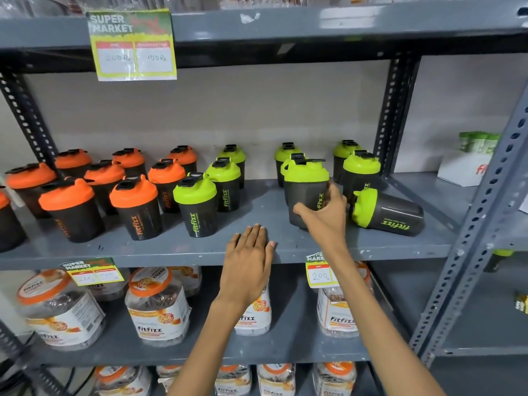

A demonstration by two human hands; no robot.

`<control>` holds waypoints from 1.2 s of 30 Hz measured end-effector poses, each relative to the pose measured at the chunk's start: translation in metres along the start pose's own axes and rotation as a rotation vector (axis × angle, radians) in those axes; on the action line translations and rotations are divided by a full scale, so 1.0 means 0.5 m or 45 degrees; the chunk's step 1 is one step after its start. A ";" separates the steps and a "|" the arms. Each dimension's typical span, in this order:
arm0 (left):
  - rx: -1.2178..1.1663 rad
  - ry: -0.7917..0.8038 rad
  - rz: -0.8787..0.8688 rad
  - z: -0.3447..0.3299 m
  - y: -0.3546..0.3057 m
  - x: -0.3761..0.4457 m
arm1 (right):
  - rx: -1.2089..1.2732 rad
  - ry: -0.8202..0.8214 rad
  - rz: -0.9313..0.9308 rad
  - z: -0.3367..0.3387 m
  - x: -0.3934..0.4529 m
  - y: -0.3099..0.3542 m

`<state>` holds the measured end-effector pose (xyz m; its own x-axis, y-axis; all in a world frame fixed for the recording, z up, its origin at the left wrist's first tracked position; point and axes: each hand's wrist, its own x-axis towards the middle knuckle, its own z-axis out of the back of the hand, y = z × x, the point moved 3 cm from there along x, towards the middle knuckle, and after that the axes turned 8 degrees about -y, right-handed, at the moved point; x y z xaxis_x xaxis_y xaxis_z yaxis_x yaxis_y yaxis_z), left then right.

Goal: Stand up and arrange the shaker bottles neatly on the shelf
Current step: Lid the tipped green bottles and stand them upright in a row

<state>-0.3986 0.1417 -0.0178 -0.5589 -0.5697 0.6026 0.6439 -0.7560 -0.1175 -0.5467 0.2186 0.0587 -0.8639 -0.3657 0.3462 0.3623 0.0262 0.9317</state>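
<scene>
Black shaker bottles stand on the grey shelf: several with orange lids on the left, several with green lids in the middle and at the back right. My right hand grips one upright green-lidded shaker by its lower body. Just right of it another green-lidded shaker lies on its side, lid pointing left. My left hand rests flat on the shelf's front edge, fingers together, holding nothing.
The shelf below holds clear Fitfizz jars with orange lids. Price tags hang from the shelf edges. A perforated grey upright stands at the right, with a white box on the neighbouring shelf behind it.
</scene>
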 end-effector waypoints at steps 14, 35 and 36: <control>-0.047 -0.005 0.019 0.003 -0.001 -0.001 | -0.146 0.030 0.082 -0.033 -0.022 -0.035; -0.055 -0.051 0.102 -0.005 -0.007 -0.003 | -1.564 0.123 0.519 0.172 0.127 -0.064; -0.054 -0.050 0.102 -0.005 -0.007 -0.003 | -1.543 0.103 0.540 0.172 0.129 -0.067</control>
<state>-0.4013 0.1443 -0.0201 -0.4851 -0.6162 0.6204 0.6623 -0.7222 -0.1994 -0.6447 0.2739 0.0592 -0.5954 -0.5929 0.5422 0.7239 -0.6886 0.0419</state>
